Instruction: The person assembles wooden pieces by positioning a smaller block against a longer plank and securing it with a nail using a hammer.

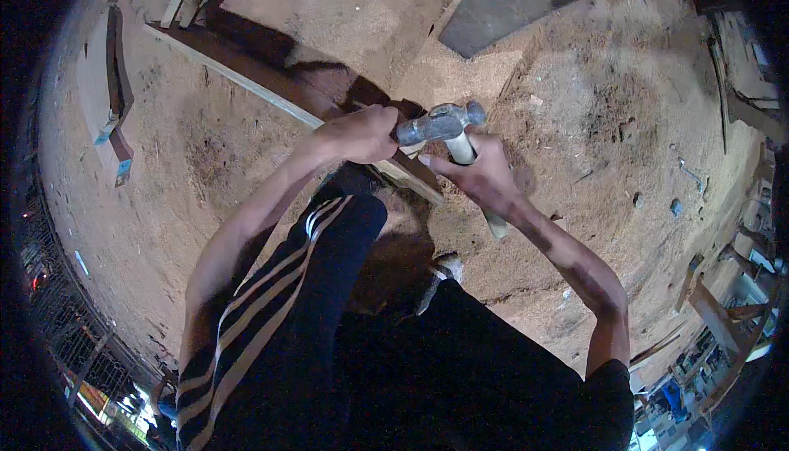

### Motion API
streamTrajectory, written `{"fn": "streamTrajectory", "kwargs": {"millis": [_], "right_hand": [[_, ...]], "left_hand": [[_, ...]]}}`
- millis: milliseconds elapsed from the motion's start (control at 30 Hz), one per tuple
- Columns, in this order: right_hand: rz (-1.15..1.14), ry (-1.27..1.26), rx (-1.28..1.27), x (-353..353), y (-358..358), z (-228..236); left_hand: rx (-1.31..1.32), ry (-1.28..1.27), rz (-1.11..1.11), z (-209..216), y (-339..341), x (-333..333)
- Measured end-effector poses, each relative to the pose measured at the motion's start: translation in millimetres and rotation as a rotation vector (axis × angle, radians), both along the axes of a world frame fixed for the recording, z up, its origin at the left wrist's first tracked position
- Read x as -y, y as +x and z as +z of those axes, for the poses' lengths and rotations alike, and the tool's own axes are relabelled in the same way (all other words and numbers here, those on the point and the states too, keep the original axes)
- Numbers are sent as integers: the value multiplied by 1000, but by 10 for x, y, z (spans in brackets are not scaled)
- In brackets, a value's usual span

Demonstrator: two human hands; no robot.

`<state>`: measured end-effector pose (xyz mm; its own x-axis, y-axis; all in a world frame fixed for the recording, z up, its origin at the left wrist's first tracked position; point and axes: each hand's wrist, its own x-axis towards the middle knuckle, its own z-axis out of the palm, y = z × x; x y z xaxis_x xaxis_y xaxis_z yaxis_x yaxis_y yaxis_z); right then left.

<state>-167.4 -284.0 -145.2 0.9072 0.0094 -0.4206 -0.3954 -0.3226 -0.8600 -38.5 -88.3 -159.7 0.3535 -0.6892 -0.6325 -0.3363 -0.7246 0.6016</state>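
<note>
My right hand (486, 176) grips the pale handle of a ball-peen hammer (442, 125). The hammer's grey metal head is up beside the fingers of my left hand (363, 133), and the handle's end sticks out below my right palm. My left hand is closed over a long wooden board (238, 80); what its fingers pinch, if anything, is hidden. The board slants from the far left to in front of my knee, its near end just past my left hand. Dark shadow covers part of its far side.
Two short wood blocks (182, 9) stand by the board's far end. Long timber pieces (111, 81) lie at the left. A dark grey sheet (526, 7) lies at the far right on the brown dirt floor (592, 122). Planks and clutter (723, 328) line the right edge.
</note>
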Motion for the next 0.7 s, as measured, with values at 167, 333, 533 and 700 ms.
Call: {"fn": "streamTrajectory", "kwargs": {"millis": [167, 333, 533, 700], "right_hand": [[-9, 111, -148, 8, -29, -113], [2, 178, -181, -55, -18, -157], [7, 244, -137, -34, -15, -114], [-11, 304, -134, -80, 10, 15]], "left_hand": [[-152, 91, -117, 77, 119, 70], [-176, 93, -167, -106, 183, -39], [-156, 46, -80, 144, 137, 55], [-51, 95, -42, 295, 90, 72]]}}
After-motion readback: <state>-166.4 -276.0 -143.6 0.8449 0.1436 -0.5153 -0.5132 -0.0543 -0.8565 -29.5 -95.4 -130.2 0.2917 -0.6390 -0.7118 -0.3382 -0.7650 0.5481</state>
